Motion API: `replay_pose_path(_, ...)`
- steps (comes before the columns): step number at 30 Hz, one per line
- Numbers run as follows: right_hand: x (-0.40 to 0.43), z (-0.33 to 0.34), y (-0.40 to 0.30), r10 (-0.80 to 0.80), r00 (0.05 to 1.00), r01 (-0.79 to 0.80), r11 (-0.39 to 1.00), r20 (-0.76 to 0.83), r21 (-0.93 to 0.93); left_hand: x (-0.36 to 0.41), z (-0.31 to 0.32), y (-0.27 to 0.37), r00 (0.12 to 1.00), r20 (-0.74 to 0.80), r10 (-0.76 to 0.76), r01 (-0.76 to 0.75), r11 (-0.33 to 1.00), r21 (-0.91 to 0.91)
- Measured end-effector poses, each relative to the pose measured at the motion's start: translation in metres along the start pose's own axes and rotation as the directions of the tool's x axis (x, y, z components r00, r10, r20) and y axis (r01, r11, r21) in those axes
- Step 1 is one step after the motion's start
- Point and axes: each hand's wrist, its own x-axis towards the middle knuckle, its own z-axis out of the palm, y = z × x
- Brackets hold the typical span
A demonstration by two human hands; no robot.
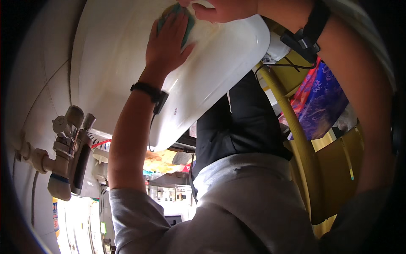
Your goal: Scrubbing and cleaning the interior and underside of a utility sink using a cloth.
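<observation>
My left hand (168, 47) lies flat, fingers spread a little, over a green scouring pad (189, 30) and presses it on the inner wall of a white bathtub (203, 82). A brownish-yellow edge shows beside the pad's top. At the upper edge of the picture is my right hand (225, 9), bent, with its fingers curled just right of the pad. Its fingertips are partly cut off, so what they touch is hidden. Dark straps with small boxes and cables sit on both wrists.
A metal mixer tap (68, 149) juts from the tiled wall (38, 92) at left. Along the right stand a curved yellowish frame (295, 127) and a blue patterned cloth or bag (323, 98). My dark-trousered legs (238, 120) are against the tub's rim. Bright light comes from lower left.
</observation>
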Motion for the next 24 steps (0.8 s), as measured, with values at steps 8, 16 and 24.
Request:
replay_pose_path(8, 0.005, -0.002, 0.001, -0.017, 0.999, 0.017, 1.0, -0.028, -0.009, 0.014, 0.001, 0.004, 0.98, -0.083, -0.18, 0.184, 0.982, 0.043)
replay_pose_path(16, 0.0, -0.002, -0.001, 0.017, 1.0, -0.016, 1.0, 0.014, -0.019, -0.038, 0.003, -0.011, 1.0, -0.002, 0.015, -0.015, 1.0, -0.019)
replay_pose_path(24, 0.005, -0.001, 0.0, -0.012, 1.0, 0.012, 1.0, -0.006, 0.021, 0.018, 0.006, 0.008, 0.989, -0.089, -0.117, 0.118, 0.993, 0.012)
